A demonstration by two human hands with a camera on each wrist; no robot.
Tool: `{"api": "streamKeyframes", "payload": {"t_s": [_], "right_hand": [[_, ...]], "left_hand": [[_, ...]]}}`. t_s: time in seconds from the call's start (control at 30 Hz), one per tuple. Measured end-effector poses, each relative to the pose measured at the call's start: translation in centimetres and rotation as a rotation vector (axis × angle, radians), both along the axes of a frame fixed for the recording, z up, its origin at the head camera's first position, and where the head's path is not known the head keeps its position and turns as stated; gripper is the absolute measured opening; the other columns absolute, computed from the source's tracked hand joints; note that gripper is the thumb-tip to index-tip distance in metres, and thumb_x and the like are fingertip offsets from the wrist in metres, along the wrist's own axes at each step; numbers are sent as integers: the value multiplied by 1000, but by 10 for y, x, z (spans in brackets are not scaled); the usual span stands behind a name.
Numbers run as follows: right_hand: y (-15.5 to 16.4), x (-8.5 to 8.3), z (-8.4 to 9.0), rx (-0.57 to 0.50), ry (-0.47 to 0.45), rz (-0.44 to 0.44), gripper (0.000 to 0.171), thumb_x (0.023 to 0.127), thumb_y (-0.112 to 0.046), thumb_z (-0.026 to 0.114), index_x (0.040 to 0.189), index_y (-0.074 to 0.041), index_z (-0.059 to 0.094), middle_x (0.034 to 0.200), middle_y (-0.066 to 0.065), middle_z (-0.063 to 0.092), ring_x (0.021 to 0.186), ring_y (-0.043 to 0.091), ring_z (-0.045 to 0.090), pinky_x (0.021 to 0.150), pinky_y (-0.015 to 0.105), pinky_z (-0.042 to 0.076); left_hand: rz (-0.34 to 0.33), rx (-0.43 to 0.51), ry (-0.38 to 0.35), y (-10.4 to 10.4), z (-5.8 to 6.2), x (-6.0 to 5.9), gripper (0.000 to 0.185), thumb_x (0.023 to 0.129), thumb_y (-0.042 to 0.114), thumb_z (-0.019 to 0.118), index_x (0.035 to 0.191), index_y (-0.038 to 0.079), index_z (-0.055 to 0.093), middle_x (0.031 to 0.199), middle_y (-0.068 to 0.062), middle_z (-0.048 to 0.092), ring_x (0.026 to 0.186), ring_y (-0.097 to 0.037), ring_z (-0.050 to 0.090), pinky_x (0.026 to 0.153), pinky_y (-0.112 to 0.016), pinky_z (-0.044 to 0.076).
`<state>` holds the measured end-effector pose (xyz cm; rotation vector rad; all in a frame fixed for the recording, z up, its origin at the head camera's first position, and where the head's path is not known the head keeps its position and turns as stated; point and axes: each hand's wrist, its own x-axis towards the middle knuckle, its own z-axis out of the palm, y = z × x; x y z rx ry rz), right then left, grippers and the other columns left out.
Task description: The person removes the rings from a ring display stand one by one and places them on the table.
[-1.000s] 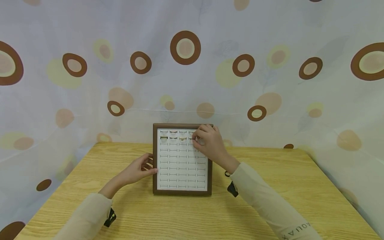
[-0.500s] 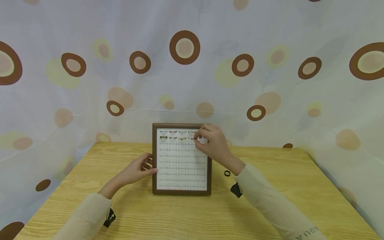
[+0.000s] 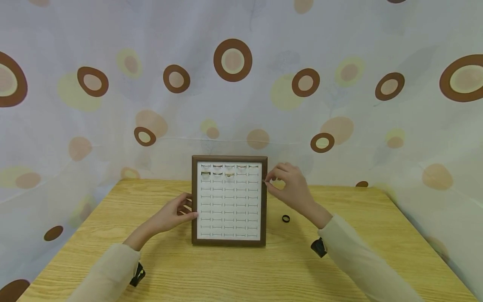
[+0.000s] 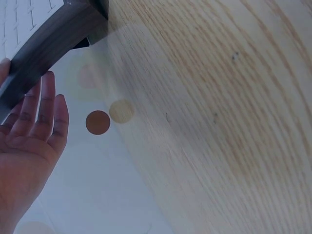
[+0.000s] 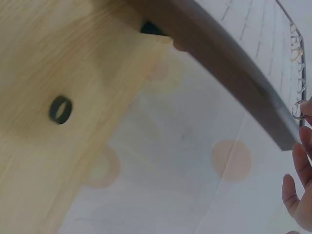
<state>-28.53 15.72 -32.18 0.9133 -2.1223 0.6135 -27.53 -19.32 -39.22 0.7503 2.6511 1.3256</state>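
Observation:
A ring display tray (image 3: pixel 194 201) with a brown frame and a white slotted insert stands propped on the wooden table. Several rings (image 3: pixel 217 167) sit in its top two rows. My left hand (image 3: pixel 185 212) rests with straight fingers (image 4: pixel 45 105) against the tray's left frame (image 4: pixel 48 39). My right hand (image 3: pixel 266 180) hovers just off the tray's upper right edge. It pinches a thin silvery ring (image 5: pixel 298 110) between thumb and fingertips (image 5: pixel 307 139). A black ring (image 3: pixel 286 218) lies on the table right of the tray, also in the right wrist view (image 5: pixel 61 109).
The wooden table (image 3: pixel 362 235) ends at a spotted curtain (image 3: pixel 339 105) close behind and on both sides. The tray leans back on a dark stand (image 5: pixel 152 28).
My right hand has drawn away from the tray's second row to the right, past the frame, with the thin ring pinched in it. The left hand has stayed put.

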Motion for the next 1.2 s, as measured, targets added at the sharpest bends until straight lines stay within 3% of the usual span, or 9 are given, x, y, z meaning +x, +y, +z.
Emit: {"api": "streamKeyframes", "payload": {"t_s": [0.23,0.73,0.97,1.2], "right_hand": [[27,1,-21,21,-32,-41,14,69,-5,73,75,-14,64,72,0,58,68,15,49,63,30,37],[74,-5,-80,199,-136,-163,18,68,-6,76,72,-17,63,71,-1,56,66,12,46,60,26,30],[85,-8,-93,305,-281,-221,14,70,-11,76,72,-20,65,70,-4,53,66,10,44,58,27,29],[91,-8,-98,355,-433,-220,12,76,-10,70,72,-21,66,71,-5,54,67,11,42,59,30,33]], "left_hand": [[0,-3,9,0,1,1,51,88,22,62,128,-1,40,110,-16,58,95,-24,61,80,-33,50],[2,10,-1,1,0,2,52,88,22,62,129,-2,39,110,-16,58,96,-23,60,81,-34,49],[0,8,5,1,1,2,53,88,24,62,128,-2,40,110,-16,58,96,-23,60,81,-34,49],[3,10,16,1,-2,-1,51,87,24,63,126,-2,41,109,-16,58,95,-23,60,79,-30,49]]}}
